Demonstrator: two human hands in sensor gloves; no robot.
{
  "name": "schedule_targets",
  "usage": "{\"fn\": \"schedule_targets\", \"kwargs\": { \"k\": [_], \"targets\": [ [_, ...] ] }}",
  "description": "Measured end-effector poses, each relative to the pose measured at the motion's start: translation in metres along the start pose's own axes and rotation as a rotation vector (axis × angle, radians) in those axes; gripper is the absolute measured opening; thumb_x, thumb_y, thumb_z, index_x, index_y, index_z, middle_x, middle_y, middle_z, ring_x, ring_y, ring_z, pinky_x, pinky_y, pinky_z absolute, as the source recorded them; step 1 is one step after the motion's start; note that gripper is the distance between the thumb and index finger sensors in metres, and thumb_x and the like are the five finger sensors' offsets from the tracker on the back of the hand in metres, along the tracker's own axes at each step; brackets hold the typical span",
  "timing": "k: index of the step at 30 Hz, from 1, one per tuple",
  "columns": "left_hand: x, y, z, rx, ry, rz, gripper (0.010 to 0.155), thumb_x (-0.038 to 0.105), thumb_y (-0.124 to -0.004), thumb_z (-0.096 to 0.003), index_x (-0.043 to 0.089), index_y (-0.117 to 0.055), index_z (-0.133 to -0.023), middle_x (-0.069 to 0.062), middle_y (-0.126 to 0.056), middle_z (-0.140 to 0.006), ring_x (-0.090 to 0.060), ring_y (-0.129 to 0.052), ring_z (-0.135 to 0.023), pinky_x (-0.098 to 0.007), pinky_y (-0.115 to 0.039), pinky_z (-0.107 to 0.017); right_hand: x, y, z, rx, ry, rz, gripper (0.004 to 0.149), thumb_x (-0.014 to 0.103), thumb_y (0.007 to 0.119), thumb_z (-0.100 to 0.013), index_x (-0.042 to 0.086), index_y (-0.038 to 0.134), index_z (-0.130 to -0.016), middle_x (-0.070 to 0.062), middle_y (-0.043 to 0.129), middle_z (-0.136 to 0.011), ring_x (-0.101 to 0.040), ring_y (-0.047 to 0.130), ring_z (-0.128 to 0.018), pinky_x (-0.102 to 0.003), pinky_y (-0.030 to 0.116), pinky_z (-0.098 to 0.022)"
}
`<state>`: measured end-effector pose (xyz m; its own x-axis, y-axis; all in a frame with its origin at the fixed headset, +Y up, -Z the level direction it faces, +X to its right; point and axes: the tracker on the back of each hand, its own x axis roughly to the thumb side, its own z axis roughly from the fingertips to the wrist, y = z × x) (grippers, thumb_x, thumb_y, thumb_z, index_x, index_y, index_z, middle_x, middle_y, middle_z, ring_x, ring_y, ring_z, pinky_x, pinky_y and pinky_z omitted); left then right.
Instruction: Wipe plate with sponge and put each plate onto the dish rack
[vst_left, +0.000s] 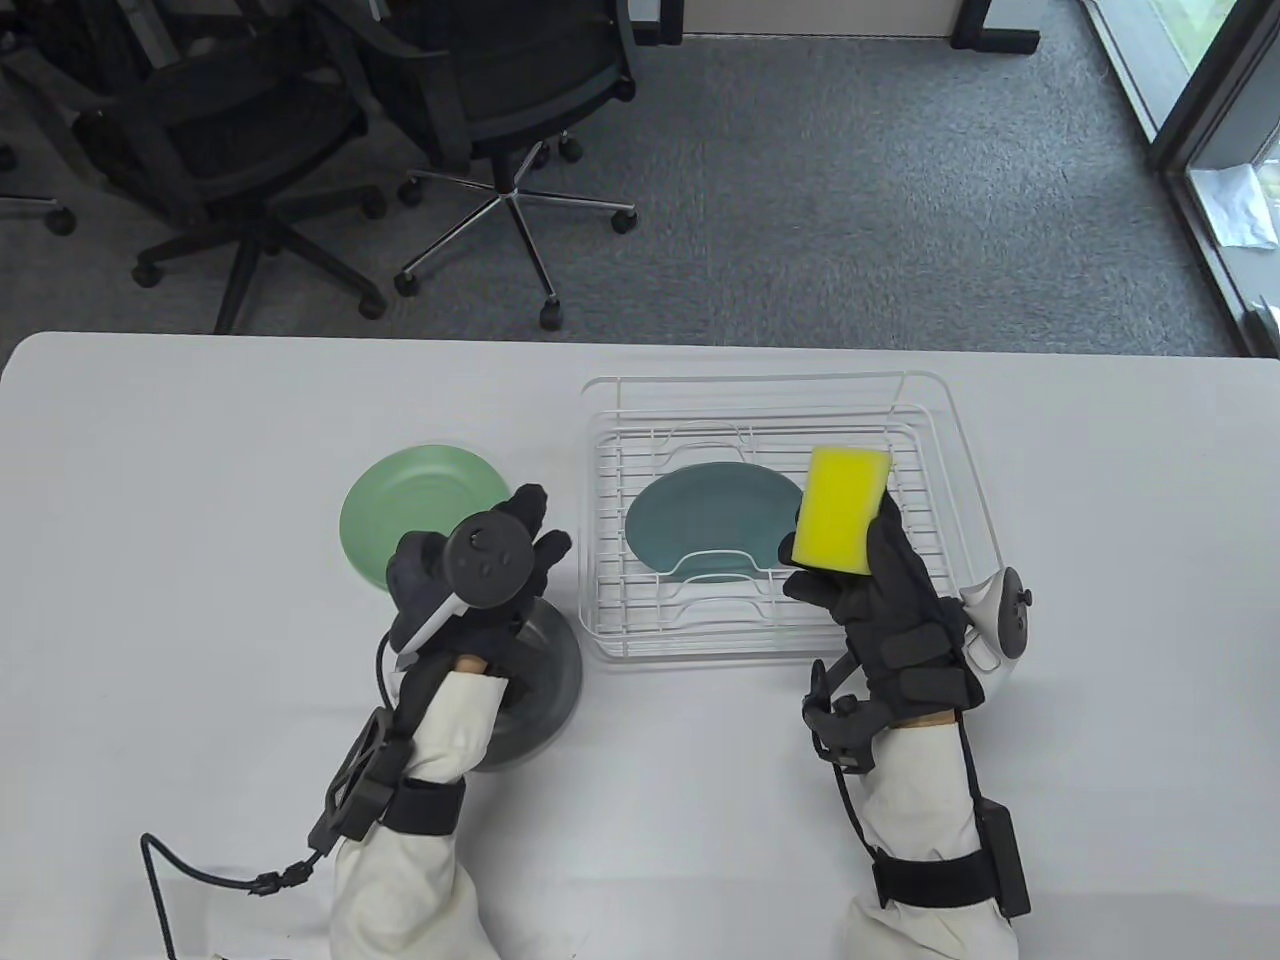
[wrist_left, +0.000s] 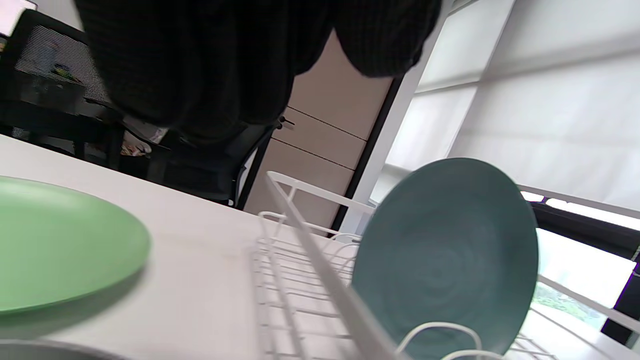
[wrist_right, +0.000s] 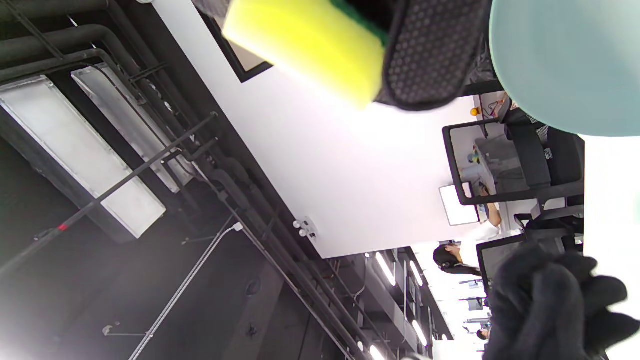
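I see my right hand (vst_left: 880, 600) raised over the near edge of the dish rack (vst_left: 960, 440), its fingers (vst_left: 885, 545) and thumb clamped on the yellow sponge (vst_left: 842, 510), which stands upright in the grasp. A teal plate (vst_left: 712, 520) stands in the rack. My left hand (vst_left: 480, 575) hovers over the grey plate (vst_left: 545, 690) on the counter (vst_left: 200, 560), fingers loosely extended toward the green plate (vst_left: 400, 500) lying flat just beyond; I cannot tell whether they touch either plate, and they grasp nothing that I can see.
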<state>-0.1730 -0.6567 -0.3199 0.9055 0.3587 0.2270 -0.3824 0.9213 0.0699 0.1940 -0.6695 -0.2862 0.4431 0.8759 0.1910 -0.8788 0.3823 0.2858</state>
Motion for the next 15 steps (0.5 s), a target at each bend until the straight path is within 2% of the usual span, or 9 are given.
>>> {"fn": "schedule_targets", "kwargs": {
  "k": [8, 15],
  "targets": [
    [-0.057, -0.007, 0.023, -0.05, 0.161, -0.058, 0.059, 0.034, -0.078, -0.0539, 0.001, -0.073, -0.103, -0.021, -0.093, -0.091, -0.04, -0.101, -0.072, -0.042, -0.094, -0.045, -0.004, 0.003, -0.001, 0.01, 0.013, 0.007, 0.066, 0.036, 0.047, -0.071, 0.0, 0.015, -0.117, -0.039, 0.048, -0.106, -0.047, 0.071, -0.085, -0.046, 0.074, -0.061],
    [-0.085, -0.028, 0.028, -0.115, 0.261, -0.129, 0.062, 0.034, -0.078, -0.0542, 0.0, -0.071, -0.105, -0.022, -0.091, -0.092, -0.041, -0.1, -0.073, -0.043, -0.093, -0.046, -0.006, 0.003, -0.001, 0.01, 0.021, 0.003, 0.066, 0.036, 0.048, -0.071, 0.0, 0.015, -0.117, -0.039, 0.048, -0.106, -0.048, 0.071, -0.085, -0.046, 0.074, -0.061]
  ]
}}
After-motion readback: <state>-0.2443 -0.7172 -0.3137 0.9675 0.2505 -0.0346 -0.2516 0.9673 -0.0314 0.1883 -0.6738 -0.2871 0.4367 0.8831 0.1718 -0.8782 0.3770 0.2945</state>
